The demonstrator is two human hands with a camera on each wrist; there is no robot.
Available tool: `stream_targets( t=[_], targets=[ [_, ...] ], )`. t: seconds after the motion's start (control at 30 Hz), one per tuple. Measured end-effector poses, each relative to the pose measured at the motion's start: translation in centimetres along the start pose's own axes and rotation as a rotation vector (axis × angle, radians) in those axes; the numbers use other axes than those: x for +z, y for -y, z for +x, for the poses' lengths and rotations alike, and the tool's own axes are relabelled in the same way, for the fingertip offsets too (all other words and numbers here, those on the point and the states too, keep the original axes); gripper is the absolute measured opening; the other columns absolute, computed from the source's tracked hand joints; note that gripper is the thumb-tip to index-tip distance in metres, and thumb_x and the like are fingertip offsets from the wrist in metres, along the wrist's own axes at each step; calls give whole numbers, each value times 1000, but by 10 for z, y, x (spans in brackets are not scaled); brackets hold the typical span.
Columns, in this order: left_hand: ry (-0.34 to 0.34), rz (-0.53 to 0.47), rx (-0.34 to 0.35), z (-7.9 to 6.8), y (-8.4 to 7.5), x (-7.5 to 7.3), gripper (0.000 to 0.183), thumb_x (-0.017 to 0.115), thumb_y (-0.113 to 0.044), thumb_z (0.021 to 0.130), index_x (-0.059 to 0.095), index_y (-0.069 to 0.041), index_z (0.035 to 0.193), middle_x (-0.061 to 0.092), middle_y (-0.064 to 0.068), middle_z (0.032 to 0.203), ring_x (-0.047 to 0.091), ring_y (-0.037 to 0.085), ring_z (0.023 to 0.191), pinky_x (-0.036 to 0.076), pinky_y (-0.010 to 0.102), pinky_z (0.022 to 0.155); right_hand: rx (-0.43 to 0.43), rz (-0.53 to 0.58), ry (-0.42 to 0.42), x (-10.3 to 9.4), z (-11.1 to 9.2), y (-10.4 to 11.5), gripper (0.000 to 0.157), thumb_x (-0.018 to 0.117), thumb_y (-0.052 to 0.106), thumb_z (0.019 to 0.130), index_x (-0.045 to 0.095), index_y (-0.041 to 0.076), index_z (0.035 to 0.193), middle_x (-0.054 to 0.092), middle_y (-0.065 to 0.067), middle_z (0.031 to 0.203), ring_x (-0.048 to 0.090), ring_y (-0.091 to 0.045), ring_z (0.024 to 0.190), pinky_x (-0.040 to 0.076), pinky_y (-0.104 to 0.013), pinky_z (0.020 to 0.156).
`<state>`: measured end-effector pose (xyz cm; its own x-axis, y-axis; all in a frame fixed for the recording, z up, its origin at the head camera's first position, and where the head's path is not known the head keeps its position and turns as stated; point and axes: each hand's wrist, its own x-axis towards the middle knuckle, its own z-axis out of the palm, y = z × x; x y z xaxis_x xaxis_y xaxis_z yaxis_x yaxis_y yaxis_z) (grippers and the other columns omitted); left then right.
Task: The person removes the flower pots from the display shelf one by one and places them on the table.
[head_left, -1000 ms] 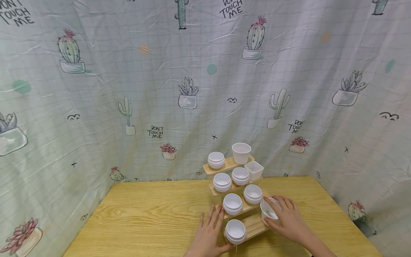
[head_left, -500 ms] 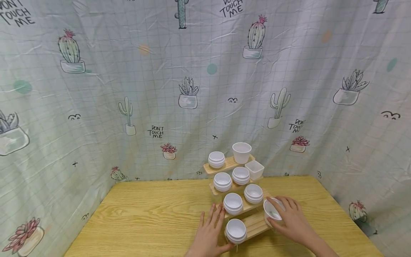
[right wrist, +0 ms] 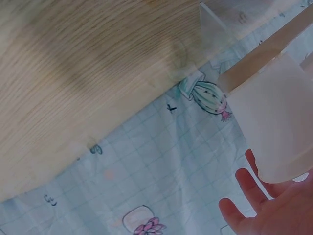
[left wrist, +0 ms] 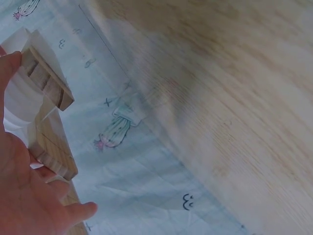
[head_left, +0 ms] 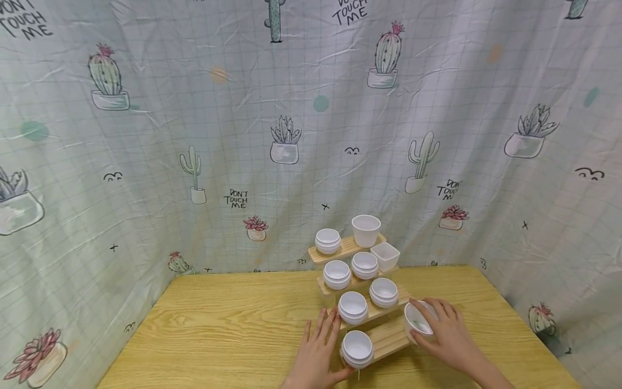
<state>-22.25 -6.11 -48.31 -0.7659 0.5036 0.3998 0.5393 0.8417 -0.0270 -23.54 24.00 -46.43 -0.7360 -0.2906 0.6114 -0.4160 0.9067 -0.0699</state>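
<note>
My right hand [head_left: 449,336] holds a tall white flowerpot [head_left: 417,320] by its rim at the right end of the lowest step, thumb on the near side and forefinger on the far side. The right wrist view shows this pot [right wrist: 279,115] against a wooden step [right wrist: 264,54]. My left hand [head_left: 316,348] rests against the left side of the tiered wooden stand [head_left: 389,339], fingers extended, thumb at the front corner. Beside that thumb sits a small round white pot [head_left: 357,348]. In the left wrist view, fingers touch the ends of two steps [left wrist: 51,149].
Round white pots [head_left: 352,308] stand on the upper steps. A square white pot [head_left: 385,256] is at the right of one, and a tall white pot [head_left: 366,231] on top. A cactus-print curtain [head_left: 243,135] hangs behind the wooden table [head_left: 218,324].
My right hand has slid the tall flowerpot rightward along the lowest step, away from the round pot there. The left hand has stayed in place against the stand.
</note>
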Motion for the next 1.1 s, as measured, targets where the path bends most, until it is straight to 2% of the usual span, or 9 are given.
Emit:
stream_targets(
  t=[0.43, 0.6, 0.87, 1.1],
  targets=[
    [-22, 62, 20, 1, 1, -1, 101, 54, -71, 67, 26, -6, 140, 27, 11, 146, 28, 29, 133, 36, 50, 97, 37, 20, 13, -4, -3, -17, 59, 70, 37, 71, 50, 17, 123, 50, -13, 113, 43, -36, 103, 29, -53, 81],
    [-25, 76, 29, 2, 2, 1, 101, 51, -73, 68, 25, -7, 140, 27, 11, 146, 29, 28, 133, 36, 49, 98, 31, 23, -18, -7, -5, -25, 57, 70, 36, 71, 51, 17, 122, 51, -12, 111, 43, -33, 101, 30, -53, 80],
    [-36, 93, 32, 2, 1, 1, 101, 47, -75, 69, 25, -7, 140, 28, 9, 146, 31, 26, 133, 37, 49, 96, 37, -37, -41, -10, -4, -47, 58, 69, 39, 71, 51, 16, 121, 52, -13, 108, 46, -35, 97, 33, -54, 76],
    [-5, 76, 21, 2, 1, 0, 101, 46, -75, 69, 24, -8, 141, 25, 8, 147, 29, 25, 133, 37, 50, 96, 46, -81, -22, -4, 0, -69, 59, 67, 41, 72, 49, 16, 122, 52, -16, 109, 45, -36, 97, 34, -55, 74]
  ],
)
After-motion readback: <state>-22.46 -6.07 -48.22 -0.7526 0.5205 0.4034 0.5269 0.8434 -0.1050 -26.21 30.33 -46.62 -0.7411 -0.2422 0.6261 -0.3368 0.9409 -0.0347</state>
